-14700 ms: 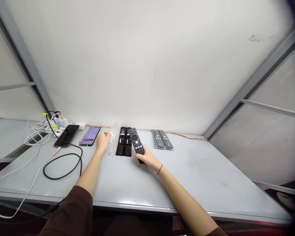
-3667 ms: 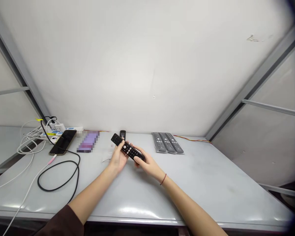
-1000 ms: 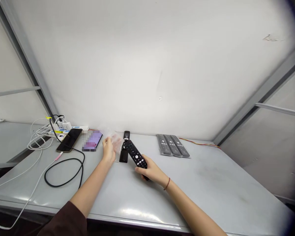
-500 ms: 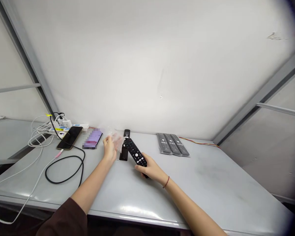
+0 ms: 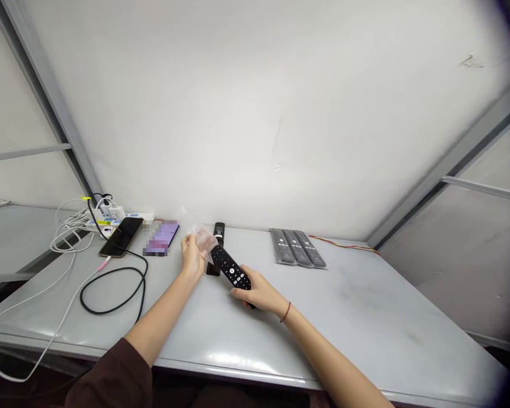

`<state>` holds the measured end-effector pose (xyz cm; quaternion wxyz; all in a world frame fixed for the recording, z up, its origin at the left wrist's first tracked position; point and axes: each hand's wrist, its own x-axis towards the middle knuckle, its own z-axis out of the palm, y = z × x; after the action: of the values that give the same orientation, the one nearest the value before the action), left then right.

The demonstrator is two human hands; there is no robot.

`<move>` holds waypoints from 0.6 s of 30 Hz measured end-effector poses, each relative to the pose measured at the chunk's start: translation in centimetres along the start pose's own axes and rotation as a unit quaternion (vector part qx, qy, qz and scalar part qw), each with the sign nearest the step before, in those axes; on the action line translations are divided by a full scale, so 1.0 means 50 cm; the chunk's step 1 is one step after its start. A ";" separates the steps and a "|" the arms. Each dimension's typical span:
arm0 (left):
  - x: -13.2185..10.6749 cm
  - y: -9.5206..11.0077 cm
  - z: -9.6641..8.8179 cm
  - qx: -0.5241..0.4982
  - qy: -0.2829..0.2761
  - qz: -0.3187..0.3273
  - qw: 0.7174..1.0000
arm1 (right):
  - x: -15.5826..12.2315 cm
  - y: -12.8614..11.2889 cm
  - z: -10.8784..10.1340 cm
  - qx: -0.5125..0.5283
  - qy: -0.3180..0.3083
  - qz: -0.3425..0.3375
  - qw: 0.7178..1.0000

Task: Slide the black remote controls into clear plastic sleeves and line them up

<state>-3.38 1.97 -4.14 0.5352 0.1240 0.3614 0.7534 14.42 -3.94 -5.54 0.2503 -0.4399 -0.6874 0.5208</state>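
Table: you work at a grey metal table (image 5: pixel 365 323), with your arms reaching in from the near edge.

Far left: a power strip (image 5: pixel 123 216) sits by a dark phone (image 5: pixel 121 237), a black cable (image 5: pixel 114 297) and a white cable (image 5: pixel 59 300); a pixelated purple device (image 5: pixel 161 238) lies just right of them.

Far right: three sleeved remotes (image 5: pixel 297 247) lie side by side in clear plastic.

Right hand: your right hand (image 5: pixel 259 293) grasps the black button remote (image 5: pixel 232 271) around its lower end, leaving the buttons showing.

Left hand: your left hand (image 5: pixel 192 258) pinches the clear plastic bag (image 5: pixel 204 239) between fingers and thumb, lifted off the table.

Centre: the held remote's tip crosses in front of a dark slim remote (image 5: pixel 219 232) lying on the table; whether they touch, you cannot tell from this view.

Wrist: a red string bracelet (image 5: pixel 285 311) circles your right wrist.
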 end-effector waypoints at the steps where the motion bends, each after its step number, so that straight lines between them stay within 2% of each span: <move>1: -0.003 0.001 0.002 0.005 0.002 -0.006 1.000 | -0.001 -0.002 0.001 -0.002 -0.008 -0.002 1.000; 9: -0.018 0.005 0.012 0.023 0.028 -0.005 0.999 | 0.001 -0.023 0.005 0.015 -0.031 0.020 0.999; 13: -0.019 0.003 0.014 0.012 0.011 -0.024 1.000 | 0.014 -0.032 0.017 0.045 -0.010 0.019 0.999; 18: -0.027 -0.008 0.018 -0.037 -0.003 -0.015 0.999 | 0.033 -0.036 0.058 0.113 0.038 0.031 0.992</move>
<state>-2.06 1.21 -3.51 0.5521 0.1011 0.3333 0.7575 10.66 -4.09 -5.00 0.3081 -0.4500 -0.6000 0.5853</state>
